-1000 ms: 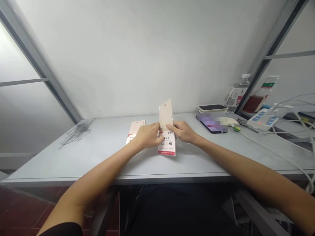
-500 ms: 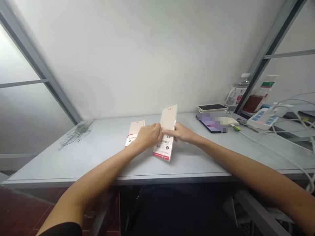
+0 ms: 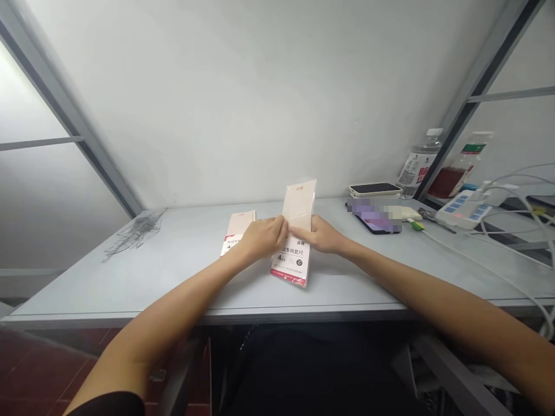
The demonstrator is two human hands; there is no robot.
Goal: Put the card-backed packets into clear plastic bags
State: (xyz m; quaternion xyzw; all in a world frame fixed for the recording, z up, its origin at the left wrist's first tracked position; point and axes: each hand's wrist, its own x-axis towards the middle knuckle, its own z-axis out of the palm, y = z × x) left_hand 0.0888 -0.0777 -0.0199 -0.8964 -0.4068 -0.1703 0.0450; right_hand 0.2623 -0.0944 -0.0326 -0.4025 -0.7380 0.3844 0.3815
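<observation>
- Clear plastic film (image 3: 136, 234) lies crumpled near the far left of the pale grey table (image 3: 130, 289), well apart from our hands, so it does not catch on what we hold.
- A flat cream-and-red packet (image 3: 237, 231) lies face up on the table, just beside our left hand (image 3: 263, 238), which hides its lower right part.
- Our left hand closes on the left edge of a cream ruler-set packet (image 3: 299, 202) in a clear sleeve. The fingertips press against the edge, and any fingers behind the packet are hidden.
- Our right hand (image 3: 314, 234) grips the packet from the other side, with the thumb lying across its front. Pressure from both sides keeps the packet steady between our hands.
- The packet stands tilted near the middle of the table, its red-banded lower end towards us. We cannot tell whether that end touches the tabletop.
- Further right, a dark phone (image 3: 375, 222), partly blurred out, lies flat below a cream-cased phone (image 3: 375, 189), both clear of our working space.
- A plastic water bottle (image 3: 418, 164) and a bottle of red liquid (image 3: 466, 167) stand towards the back, out of reach of our elbows.
- A white power strip (image 3: 463, 209) sits at the far right, its white cables (image 3: 498, 254) trailing away from our hands.
</observation>
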